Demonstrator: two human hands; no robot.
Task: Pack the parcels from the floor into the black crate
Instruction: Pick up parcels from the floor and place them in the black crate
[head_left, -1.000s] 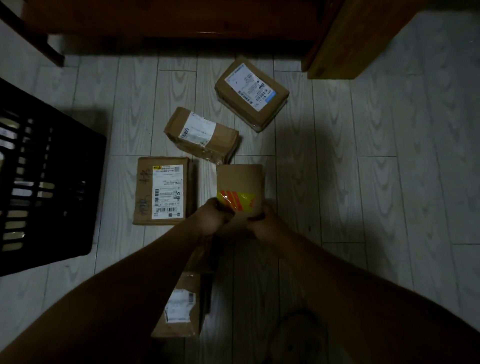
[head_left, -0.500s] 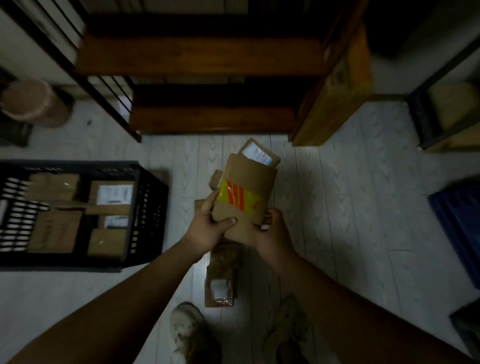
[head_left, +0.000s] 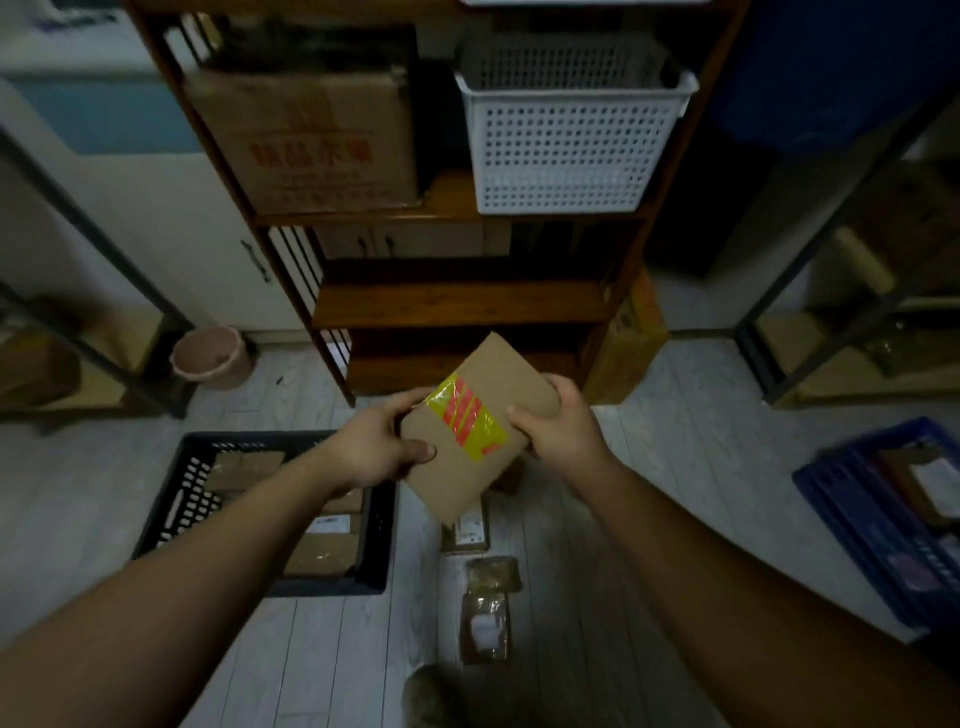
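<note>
From the head camera I see both hands holding one flat brown parcel (head_left: 475, 434) in the air, tilted, in front of the wooden shelf (head_left: 457, 306) and above the floor (head_left: 649, 493). A yellow tape strip with red marks runs across its face. My left hand (head_left: 382, 447) grips the parcel's left edge, thumb on the front and fingers (head_left: 410, 402) curled behind. My right hand (head_left: 558, 423) grips the right edge the same way, fingers wrapped round the far corner.

The black crate (head_left: 171, 499) stands on the floor down and to the left of the parcel, partly hidden by my left forearm. Several brown parcels (head_left: 322, 553) already lie inside it. Two more packages (head_left: 485, 613) lie on the floor just below the held parcel, to the right of the crate.

On the shelf sit a cardboard box (head_left: 311, 140) and a white basket (head_left: 566, 140). A blue crate (head_left: 872, 509) is at the right edge, and a pink bucket (head_left: 208, 356) stands by the wall on the left.
</note>
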